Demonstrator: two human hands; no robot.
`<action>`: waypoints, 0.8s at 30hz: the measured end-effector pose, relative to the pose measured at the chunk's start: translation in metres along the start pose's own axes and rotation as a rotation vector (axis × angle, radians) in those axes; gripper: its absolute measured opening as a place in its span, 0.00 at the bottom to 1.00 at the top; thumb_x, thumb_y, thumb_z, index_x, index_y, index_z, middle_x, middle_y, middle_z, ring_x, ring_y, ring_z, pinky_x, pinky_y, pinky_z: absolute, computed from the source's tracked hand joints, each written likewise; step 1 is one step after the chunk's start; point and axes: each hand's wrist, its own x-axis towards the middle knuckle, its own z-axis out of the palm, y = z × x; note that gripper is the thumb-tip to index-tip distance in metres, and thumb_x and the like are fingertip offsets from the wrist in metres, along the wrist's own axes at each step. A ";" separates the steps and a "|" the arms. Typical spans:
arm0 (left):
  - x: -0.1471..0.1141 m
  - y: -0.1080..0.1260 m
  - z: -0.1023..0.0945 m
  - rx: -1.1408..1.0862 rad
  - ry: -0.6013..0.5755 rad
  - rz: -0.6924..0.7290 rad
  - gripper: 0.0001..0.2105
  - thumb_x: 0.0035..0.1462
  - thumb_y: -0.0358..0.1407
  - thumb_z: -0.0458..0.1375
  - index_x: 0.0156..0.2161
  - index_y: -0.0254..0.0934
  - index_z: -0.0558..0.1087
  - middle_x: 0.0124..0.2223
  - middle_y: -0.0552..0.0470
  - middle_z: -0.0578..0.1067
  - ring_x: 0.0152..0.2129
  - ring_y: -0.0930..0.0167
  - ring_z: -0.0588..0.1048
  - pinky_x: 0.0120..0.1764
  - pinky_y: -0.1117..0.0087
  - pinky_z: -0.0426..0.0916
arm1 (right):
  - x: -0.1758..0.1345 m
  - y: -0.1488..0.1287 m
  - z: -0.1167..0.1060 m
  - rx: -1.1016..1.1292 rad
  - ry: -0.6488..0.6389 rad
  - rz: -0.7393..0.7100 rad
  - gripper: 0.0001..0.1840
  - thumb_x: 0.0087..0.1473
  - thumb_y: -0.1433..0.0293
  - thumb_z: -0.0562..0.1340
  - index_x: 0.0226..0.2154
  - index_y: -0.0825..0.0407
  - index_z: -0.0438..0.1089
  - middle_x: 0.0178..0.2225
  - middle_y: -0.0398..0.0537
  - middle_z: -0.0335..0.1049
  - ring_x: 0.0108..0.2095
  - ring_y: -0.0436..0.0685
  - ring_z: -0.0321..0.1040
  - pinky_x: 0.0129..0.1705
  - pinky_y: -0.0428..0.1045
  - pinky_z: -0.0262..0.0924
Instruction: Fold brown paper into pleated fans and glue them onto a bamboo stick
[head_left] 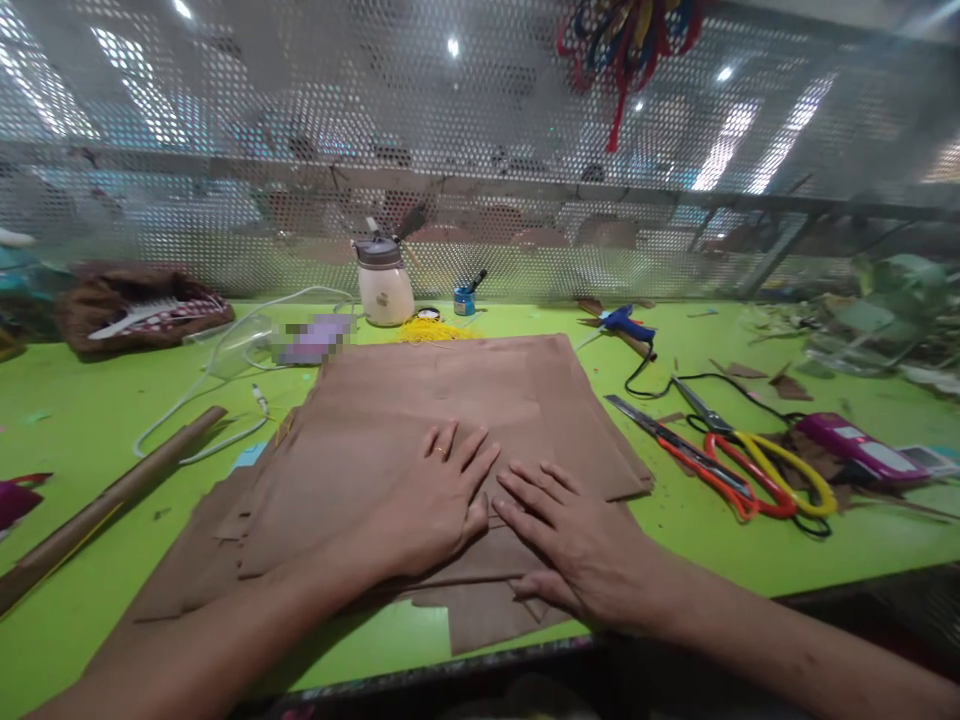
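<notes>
A stack of brown paper-like sheets (420, 385) lies on the green table, its edges uneven and overlapping. My left hand (442, 490) rests flat on the top sheet near the front, fingers spread, with a ring on one finger. Close beside it, my right hand (562, 530) lies over the front edge of the stack, its fingers stretched out and pointing toward the left hand. Neither hand grips anything. Smaller brown pieces (495, 615) show under the stack at the table's front edge, partly hidden by my right hand.
To the right lie scissors with yellow and red handles (787, 470), a red-edged cutter (697, 470), a purple device (862, 447) and a blue glue gun (628, 322). A brown roll (112, 510) is at left. Behind stand a white jug (385, 285) and a small blue jar (464, 300).
</notes>
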 end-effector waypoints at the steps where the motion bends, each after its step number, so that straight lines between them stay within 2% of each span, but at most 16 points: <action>1: 0.000 0.000 0.000 0.001 0.002 0.000 0.26 0.59 0.42 0.41 0.61 0.38 0.50 0.63 0.45 0.50 0.59 0.54 0.45 0.56 0.52 0.42 | -0.001 0.001 -0.001 0.006 -0.002 -0.001 0.36 0.55 0.51 0.48 0.60 0.54 0.48 0.61 0.59 0.46 0.61 0.65 0.38 0.59 0.64 0.40; 6: -0.001 -0.002 -0.001 -0.017 -0.013 0.007 0.25 0.60 0.42 0.40 0.61 0.39 0.50 0.64 0.46 0.48 0.60 0.56 0.43 0.56 0.53 0.41 | -0.019 0.003 -0.005 0.007 -0.018 0.042 0.36 0.54 0.52 0.50 0.60 0.53 0.48 0.60 0.57 0.47 0.61 0.64 0.39 0.59 0.66 0.37; 13: -0.005 -0.018 -0.006 -0.071 -0.054 0.075 0.24 0.61 0.46 0.37 0.62 0.46 0.47 0.64 0.50 0.45 0.61 0.60 0.41 0.57 0.54 0.38 | -0.046 0.006 -0.004 -0.013 -0.005 0.115 0.35 0.55 0.56 0.52 0.61 0.54 0.44 0.61 0.54 0.45 0.62 0.61 0.37 0.60 0.64 0.37; 19: -0.029 -0.037 -0.015 -0.087 -0.132 0.071 0.24 0.61 0.45 0.37 0.62 0.48 0.45 0.65 0.51 0.45 0.61 0.62 0.40 0.57 0.55 0.37 | -0.048 0.004 -0.001 0.012 0.032 0.121 0.34 0.57 0.60 0.51 0.61 0.54 0.41 0.61 0.54 0.45 0.62 0.58 0.35 0.61 0.62 0.37; 24: -0.041 -0.042 -0.024 -0.053 -0.125 0.063 0.23 0.61 0.43 0.38 0.62 0.46 0.47 0.64 0.50 0.47 0.60 0.63 0.43 0.57 0.56 0.39 | -0.052 0.007 0.000 0.064 0.027 0.144 0.32 0.58 0.60 0.51 0.61 0.54 0.44 0.62 0.53 0.44 0.62 0.58 0.36 0.61 0.60 0.41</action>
